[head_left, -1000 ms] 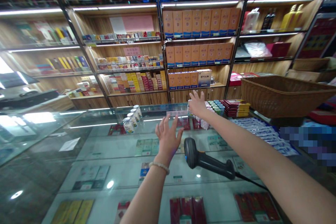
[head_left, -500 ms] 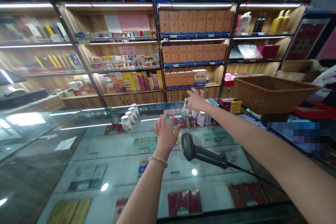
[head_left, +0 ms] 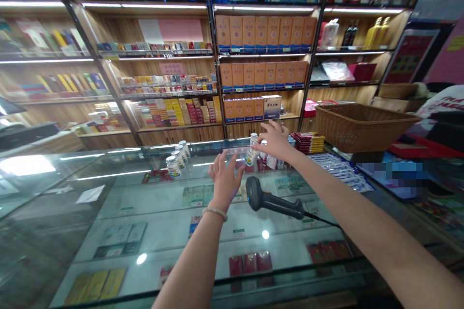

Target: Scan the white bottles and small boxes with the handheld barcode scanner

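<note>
Head-worn view, facing forward, down over counter (head_left: pixel 165 239)

White bottle (head_left: pixel 251 156), roughly upright, over glass counter (head_left: pixel 163 222)

"洋河" on the white-and-blue box (head_left: pixel 271 106), red "I'M A" on a white shirt (head_left: pixel 445 100).

Single bottle (head_left: pixel 250 155): white, yellow-green patch low on the body. Row of bottles (head_left: pixel 174 166): same white and colour patch. Scanner (head_left: pixel 279 205): black, small blue spot. Bracelet (head_left: pixel 215 212): pale cream. Stacked packs (head_left: pixel 308 143): dark red and yellow. Basket (head_left: pixel 357 133): brown, woven pattern. Shelf boxes (head_left: pixel 261 31): orange, blue lower band. Worktop (head_left: pixel 203 260): green-tinted glass.
</note>
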`<state>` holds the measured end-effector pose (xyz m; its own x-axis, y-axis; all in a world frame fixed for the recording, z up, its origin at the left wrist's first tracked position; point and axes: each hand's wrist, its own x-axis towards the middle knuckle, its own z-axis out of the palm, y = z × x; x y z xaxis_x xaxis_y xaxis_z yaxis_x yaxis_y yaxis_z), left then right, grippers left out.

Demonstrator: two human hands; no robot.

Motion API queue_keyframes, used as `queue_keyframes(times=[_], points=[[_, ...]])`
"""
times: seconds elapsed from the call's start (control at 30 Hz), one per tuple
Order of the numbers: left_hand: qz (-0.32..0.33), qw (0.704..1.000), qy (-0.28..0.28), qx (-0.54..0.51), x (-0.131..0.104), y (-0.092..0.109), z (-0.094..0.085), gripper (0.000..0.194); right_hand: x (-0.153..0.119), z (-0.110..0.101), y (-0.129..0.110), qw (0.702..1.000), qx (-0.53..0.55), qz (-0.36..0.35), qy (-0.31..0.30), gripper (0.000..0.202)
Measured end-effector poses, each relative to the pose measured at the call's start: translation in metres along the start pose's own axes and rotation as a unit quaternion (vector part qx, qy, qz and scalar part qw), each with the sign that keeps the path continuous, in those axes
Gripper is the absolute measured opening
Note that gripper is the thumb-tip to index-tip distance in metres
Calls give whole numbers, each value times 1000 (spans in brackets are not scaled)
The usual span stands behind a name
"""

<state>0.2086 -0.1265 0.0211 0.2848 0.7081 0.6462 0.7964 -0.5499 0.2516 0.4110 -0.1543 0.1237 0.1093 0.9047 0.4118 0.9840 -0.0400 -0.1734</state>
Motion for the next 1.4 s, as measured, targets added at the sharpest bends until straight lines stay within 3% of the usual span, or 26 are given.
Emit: queue_keyframes(times=[0.23, 0.5, 0.77, 1.07, 1.4], points=[[-5, 1000, 1, 0, -1, 2, -5, 49, -31, 5, 0, 992, 75, 7, 103, 51], [14, 1000, 10, 5, 0, 2, -3, 47, -46, 21, -1, 970, 136, 7, 199, 48], [29, 999, 38, -22, 0, -6, -1, 43, -55, 30, 2, 964, 155, 28, 214, 37], [107, 991, 63, -53, 1, 9, -21, 43, -55, 35, 2, 922, 266, 107, 261, 48], [120, 987, 103, -34, -1, 14, -25, 43, -55, 36, -4, 917, 307, 118, 226, 49]])
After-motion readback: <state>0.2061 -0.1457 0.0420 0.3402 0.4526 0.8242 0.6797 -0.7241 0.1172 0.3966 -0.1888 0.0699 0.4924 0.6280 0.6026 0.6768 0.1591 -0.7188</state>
